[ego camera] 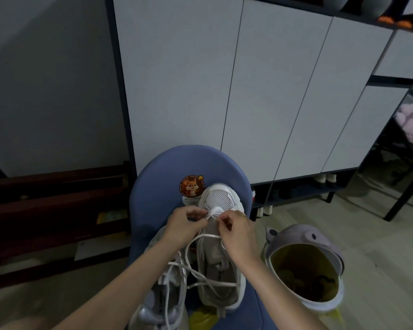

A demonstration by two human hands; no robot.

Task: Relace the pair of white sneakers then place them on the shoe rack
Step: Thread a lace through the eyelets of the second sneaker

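White lace (pixel 206 236) is pinched in both hands at the front eyelets of a white sneaker (pixel 221 256), which lies toe-away on a blue chair (pixel 157 177). The left hand (pixel 180 228) has its fingers curled tight on one strand; the right hand (pixel 236 231) pinches the other strand, a ring on one finger. Both forearms reach in from below, wrists close together above the shoe. Loose lace loops trail over the sneaker's opening and across the second white sneaker (pixel 163 296), which lies just beside it to the left, nearer the camera. Dark lettering on the insole is too blurred to read. A round squirrel sticker (pixel 190 185) sits on the chair back. On the floor to the right stands a lilac animal-faced bin (pixel 305 265) lined with a yellow bag; dark scraps lie inside. Behind, white cabinet doors (pixel 224 91) rise above a low shoe rack (pixel 301 189) holding shoes.
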